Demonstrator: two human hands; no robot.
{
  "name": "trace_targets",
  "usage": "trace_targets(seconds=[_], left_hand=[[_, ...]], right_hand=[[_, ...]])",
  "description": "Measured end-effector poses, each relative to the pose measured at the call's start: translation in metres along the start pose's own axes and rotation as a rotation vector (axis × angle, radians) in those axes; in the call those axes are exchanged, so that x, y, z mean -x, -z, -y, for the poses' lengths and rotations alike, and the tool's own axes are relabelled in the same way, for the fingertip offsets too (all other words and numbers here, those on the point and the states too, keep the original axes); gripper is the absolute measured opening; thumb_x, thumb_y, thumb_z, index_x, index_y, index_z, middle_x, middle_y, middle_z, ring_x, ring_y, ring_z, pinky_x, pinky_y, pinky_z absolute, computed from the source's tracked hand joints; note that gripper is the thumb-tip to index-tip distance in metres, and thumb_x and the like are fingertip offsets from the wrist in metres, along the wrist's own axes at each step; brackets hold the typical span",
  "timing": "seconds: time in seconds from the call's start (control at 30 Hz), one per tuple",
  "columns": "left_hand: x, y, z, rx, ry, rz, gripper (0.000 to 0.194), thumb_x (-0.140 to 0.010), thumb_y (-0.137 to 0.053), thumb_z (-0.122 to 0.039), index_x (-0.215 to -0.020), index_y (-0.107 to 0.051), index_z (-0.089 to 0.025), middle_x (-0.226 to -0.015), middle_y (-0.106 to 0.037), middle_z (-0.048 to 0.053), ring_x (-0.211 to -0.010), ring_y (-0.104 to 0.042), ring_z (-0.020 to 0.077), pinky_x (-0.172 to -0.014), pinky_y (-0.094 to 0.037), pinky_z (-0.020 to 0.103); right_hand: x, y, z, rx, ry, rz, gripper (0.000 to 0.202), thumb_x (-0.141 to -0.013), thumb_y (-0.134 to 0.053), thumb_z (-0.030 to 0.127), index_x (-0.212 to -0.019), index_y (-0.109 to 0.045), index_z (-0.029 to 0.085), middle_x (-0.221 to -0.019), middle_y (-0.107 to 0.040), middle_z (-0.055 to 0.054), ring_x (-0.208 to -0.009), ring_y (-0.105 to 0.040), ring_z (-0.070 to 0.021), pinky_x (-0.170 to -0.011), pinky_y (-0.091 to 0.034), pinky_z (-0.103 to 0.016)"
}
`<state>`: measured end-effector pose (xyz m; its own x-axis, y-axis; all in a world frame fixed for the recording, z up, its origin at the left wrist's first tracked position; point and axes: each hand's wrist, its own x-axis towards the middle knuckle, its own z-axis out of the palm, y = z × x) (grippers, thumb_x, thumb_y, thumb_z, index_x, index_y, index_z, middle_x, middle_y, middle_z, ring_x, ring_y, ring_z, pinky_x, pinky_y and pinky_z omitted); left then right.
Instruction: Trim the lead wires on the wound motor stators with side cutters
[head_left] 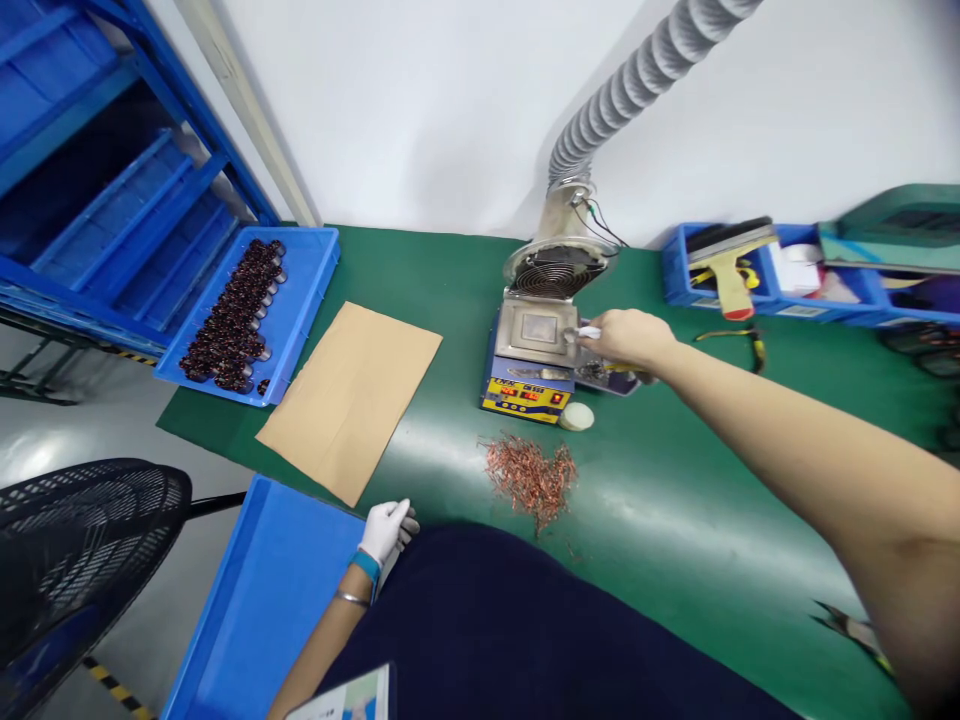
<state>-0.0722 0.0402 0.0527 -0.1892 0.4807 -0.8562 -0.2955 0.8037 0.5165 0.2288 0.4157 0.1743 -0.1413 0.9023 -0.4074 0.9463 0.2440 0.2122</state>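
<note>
My right hand is bare and closed at the right edge of a solder pot. A small tool with a whitish, metallic end shows at its fingertips, beside the pot's square metal top; its exact kind is unclear. My left hand, in a white glove, rests at the table's front edge with its fingers curled in and nothing visible in them. A sheet of brown cardboard lies beyond it. Copper wire clippings are heaped in front of the pot.
A fume fan with a grey duct stands behind the pot. At left, a blue tray holds many dark wound parts. Blue bins and pliers lie right; a round pale lid sits by the pot.
</note>
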Motion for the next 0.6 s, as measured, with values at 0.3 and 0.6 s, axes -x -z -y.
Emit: trace_targets(seconds=[0.3, 0.6], left_hand=[[0.002, 0.001, -0.001, 0.012, 0.011, 0.013, 0.052, -0.077, -0.078, -0.061, -0.089, -0.064, -0.012, -0.054, -0.057, -0.003, -0.041, -0.043, 0.005, -0.043, -0.028, 0.017], [0.001, 0.004, -0.002, 0.025, 0.03, 0.032, 0.049, -0.081, -0.074, -0.06, -0.092, -0.065, -0.012, -0.056, -0.06, -0.002, -0.044, -0.046, 0.006, -0.045, -0.03, 0.017]], right_hand=[[0.016, 0.005, 0.013, 0.207, 0.164, -0.05, 0.033, -0.098, -0.064, 0.04, -0.118, -0.066, 0.014, -0.118, -0.068, -0.009, -0.106, -0.066, -0.0218, -0.095, -0.055, -0.045], [0.033, -0.006, 0.013, 0.269, 0.24, -0.105, 0.029, -0.099, -0.062, 0.04, -0.11, -0.067, 0.014, -0.111, -0.069, -0.007, -0.102, -0.066, -0.0206, -0.098, -0.052, -0.046]])
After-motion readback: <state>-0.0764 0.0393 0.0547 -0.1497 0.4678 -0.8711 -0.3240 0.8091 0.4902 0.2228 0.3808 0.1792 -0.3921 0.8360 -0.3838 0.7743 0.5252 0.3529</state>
